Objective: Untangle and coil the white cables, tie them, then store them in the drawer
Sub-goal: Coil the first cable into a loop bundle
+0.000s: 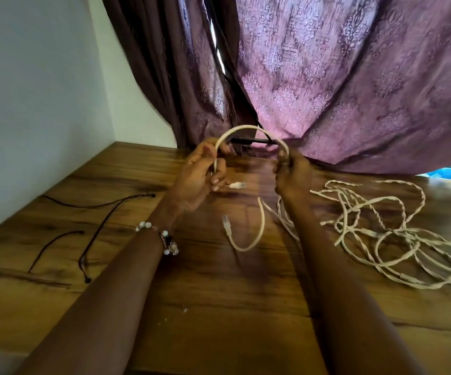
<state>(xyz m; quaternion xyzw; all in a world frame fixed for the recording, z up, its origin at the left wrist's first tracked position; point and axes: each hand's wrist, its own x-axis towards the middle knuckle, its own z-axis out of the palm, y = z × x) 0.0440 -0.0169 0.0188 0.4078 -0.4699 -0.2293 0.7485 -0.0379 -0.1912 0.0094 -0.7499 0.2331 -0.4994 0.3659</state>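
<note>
Two bare arms reaching forward over a wooden table (219, 307), both hands raised just above its far part. Left hand (200, 175) curled round one end of a white cable (248, 127), fingers folded onto the palm with the cable pinched under them; a white plug (236, 185) sticking out to the right just past the fingertips. Right hand (292, 171) gripping the other side of the same arc, fingers bunched tightly together around it — exact finger placement hard to tell in the shadow. Between the two hands, an upright half-loop of cable arching up against the curtain (354, 77). Below the right hand, the cable dropping to the tabletop and curling back in a U, ending in a second white plug (225, 226) lying flat in the middle of the table. To the right, a loose tangle of white cables (397, 239) spread across the wood, some strands twisted in pairs, running out of view at the right edge. On the left side of the table, thin dark cords (97, 234) lying well apart from the white ones. A beaded bracelet (162, 238) round the left wrist. Far left — a pale wall (29, 104) meeting the table edge.
</note>
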